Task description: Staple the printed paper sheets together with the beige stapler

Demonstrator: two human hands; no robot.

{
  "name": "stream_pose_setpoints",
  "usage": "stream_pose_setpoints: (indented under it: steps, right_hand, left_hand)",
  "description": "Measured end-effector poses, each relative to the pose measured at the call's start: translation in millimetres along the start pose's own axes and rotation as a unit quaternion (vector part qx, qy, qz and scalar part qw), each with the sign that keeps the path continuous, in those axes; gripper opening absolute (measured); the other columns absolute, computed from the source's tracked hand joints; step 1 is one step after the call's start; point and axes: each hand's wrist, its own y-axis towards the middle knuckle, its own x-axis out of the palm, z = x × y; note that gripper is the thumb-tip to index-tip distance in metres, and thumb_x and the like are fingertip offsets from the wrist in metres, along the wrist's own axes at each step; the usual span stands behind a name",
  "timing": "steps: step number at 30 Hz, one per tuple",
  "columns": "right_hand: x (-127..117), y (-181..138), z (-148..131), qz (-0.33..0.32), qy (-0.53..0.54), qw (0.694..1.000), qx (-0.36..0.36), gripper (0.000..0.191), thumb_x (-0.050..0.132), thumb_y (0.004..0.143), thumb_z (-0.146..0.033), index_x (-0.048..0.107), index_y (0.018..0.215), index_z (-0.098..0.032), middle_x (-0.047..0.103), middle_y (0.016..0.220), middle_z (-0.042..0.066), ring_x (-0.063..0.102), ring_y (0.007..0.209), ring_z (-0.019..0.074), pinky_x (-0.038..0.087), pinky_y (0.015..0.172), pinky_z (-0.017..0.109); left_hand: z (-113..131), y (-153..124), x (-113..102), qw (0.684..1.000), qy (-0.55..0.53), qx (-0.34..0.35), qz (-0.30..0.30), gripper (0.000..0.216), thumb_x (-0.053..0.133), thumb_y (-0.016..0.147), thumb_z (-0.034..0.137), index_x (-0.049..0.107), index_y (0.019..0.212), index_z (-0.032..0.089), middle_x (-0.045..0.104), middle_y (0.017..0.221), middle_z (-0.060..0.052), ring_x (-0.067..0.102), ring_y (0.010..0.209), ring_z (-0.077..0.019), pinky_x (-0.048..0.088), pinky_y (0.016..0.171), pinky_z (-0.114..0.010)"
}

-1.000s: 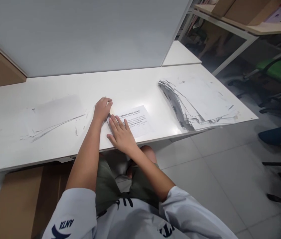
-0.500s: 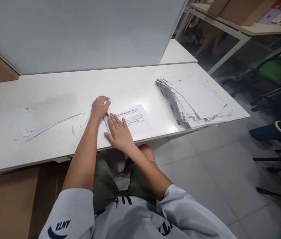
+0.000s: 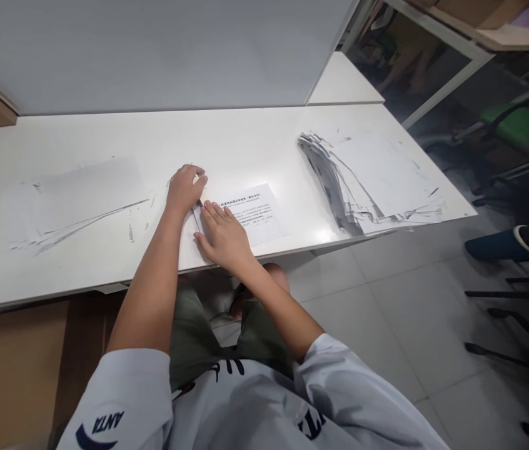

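Observation:
On the white table, a printed sheet of paper lies in front of me, its left part covered by my hands. My right hand rests flat on it with fingers stretched out and the thumb apart. Just beyond, at the sheet's upper left edge, my left hand is curled with its fingers closed around a small pale object. Most of that object is hidden by the fingers, so its kind cannot be made out. A thin dark line runs down the paper's left side between my hands.
A thick pile of papers with ragged edges lies at the table's right end. Several thin sheets and narrow paper strips lie to the left. A grey-white panel stands behind. A cardboard box is below the table.
The camera view has shifted a little, so the table sits slightly higher in the picture. My left hand stays curled at the sheet's edge, and my right hand still lies flat.

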Motion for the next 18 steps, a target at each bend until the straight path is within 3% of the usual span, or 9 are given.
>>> stream_pose_setpoints:
  steps: [12, 18]
  right_hand:
    - [13.4, -5.0, -1.7, 0.05, 0.006, 0.999, -0.017, 0.062, 0.044, 0.096, -0.035, 0.034, 0.15, -0.007, 0.023, 0.159, 0.015, 0.026, 0.147, 0.028, 0.023, 0.119, 0.049]
    - [2.4, -46.4, 1.8, 0.13, 0.039, 0.986, -0.101, 0.045, 0.034, 0.099, -0.025, 0.049, 0.141, -0.019, 0.049, 0.147, 0.007, 0.033, 0.144, 0.0194, 0.017, 0.121, 0.048]
  left_hand:
    - [-0.7, -2.2, -7.3, 1.0, -0.015, -0.013, -0.004, 0.02, 0.048, 0.085, 0.028, 0.063, 0.098, 0.023, 0.066, 0.117, -0.005, 0.056, 0.116, -0.0227, 0.037, 0.107, -0.037]
    - [-1.5, -4.2, -8.8, 0.999, -0.032, -0.006, 0.006, 0.022, 0.044, 0.088, 0.03, 0.063, 0.094, 0.024, 0.067, 0.112, -0.005, 0.058, 0.111, -0.0211, 0.04, 0.104, -0.035]
